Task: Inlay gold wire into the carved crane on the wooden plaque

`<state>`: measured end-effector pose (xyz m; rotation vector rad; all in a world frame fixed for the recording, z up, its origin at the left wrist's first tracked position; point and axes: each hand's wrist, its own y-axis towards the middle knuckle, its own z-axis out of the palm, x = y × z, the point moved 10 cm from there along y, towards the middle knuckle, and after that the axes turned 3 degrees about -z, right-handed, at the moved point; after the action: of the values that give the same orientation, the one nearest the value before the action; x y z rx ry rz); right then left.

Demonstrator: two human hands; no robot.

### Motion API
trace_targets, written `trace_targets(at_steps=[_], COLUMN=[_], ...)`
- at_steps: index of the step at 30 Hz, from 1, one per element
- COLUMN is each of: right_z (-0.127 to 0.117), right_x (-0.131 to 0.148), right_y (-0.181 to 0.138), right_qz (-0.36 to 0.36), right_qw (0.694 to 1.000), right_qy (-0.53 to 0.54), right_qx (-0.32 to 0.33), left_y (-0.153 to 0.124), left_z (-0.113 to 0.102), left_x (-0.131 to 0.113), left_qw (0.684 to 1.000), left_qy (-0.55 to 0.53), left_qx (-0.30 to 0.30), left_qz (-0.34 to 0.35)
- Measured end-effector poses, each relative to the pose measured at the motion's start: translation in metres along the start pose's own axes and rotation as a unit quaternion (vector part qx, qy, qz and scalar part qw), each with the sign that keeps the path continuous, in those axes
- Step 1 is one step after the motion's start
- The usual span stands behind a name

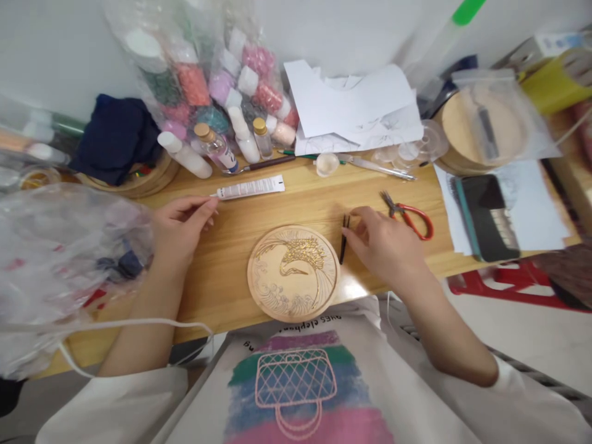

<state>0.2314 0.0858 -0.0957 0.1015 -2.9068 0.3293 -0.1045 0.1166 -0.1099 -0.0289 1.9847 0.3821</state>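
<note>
A round wooden disc (293,273) carved with a crane and waves, partly filled in gold, lies near the front edge of the wooden table (231,259). My right hand (382,243) rests just right of the disc, its fingers closed on black tweezers (343,237) lying on the table. My left hand (181,223) reaches left of the disc, thumb and fingers pinching the nozzle end of a white glue tube (252,187) that lies flat on the table.
Red-handled scissors (409,216) lie right of my right hand. Bags of coloured beads (213,86), small bottles (217,148), papers (356,111), a phone (488,216) and wooden rounds (481,129) crowd the back and right. A plastic bag (60,265) sits at left.
</note>
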Motion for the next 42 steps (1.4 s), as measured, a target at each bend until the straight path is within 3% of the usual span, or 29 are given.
trace_targets(at_steps=[5, 8, 10, 13, 16, 18, 20, 23, 28, 33, 38, 42], right_z=[0.015, 0.010, 0.000, -0.009, -0.003, 0.000, 0.006, 0.012, 0.021, 0.033, 0.027, 0.028], right_x=[0.009, 0.008, 0.004, -0.018, -0.020, -0.007, 0.003, 0.009, 0.010, 0.003, 0.013, 0.012], right_y=[0.006, 0.009, 0.007, 0.001, -0.004, -0.007, -0.011, -0.018, -0.021, -0.019, -0.021, -0.022], right_qz=[0.044, -0.006, -0.056, -0.059, -0.060, -0.083, -0.085, -0.081, -0.092, -0.036, -0.090, -0.092], right_qw=[0.998, 0.999, 0.980, 0.888, 0.779, 0.758, 0.778, 0.804, 0.827, 0.806, 0.841, 0.858], right_qy=[-0.029, 0.048, 0.179, 0.437, 0.612, 0.638, 0.615, 0.575, 0.532, 0.571, 0.510, 0.481], right_qx=[0.044, -0.005, -0.064, -0.131, -0.124, -0.105, -0.100, -0.128, -0.157, -0.156, -0.158, -0.155], left_y=[0.002, 0.002, -0.001, -0.012, -0.027, -0.032, -0.036, -0.029, -0.023, -0.025, -0.026, -0.027], left_z=[-0.007, -0.017, -0.019, 0.005, 0.046, 0.077, 0.099, 0.115, 0.115, 0.113, 0.115, 0.115], left_x=[0.010, 0.001, -0.023, -0.073, -0.106, -0.106, -0.108, -0.090, -0.077, -0.076, -0.075, -0.075], left_qw=[0.998, 0.998, 0.998, 0.981, 0.958, 0.948, 0.938, 0.952, 0.964, 0.965, 0.962, 0.960], left_qy=[-0.040, -0.033, 0.027, 0.136, 0.118, 0.110, 0.058, 0.025, 0.007, 0.002, -0.002, -0.003], left_qx=[-0.030, -0.053, -0.047, 0.033, 0.137, 0.198, 0.231, 0.229, 0.213, 0.217, 0.233, 0.240], left_qz=[-0.038, -0.030, 0.016, 0.135, 0.222, 0.222, 0.252, 0.204, 0.161, 0.149, 0.145, 0.144])
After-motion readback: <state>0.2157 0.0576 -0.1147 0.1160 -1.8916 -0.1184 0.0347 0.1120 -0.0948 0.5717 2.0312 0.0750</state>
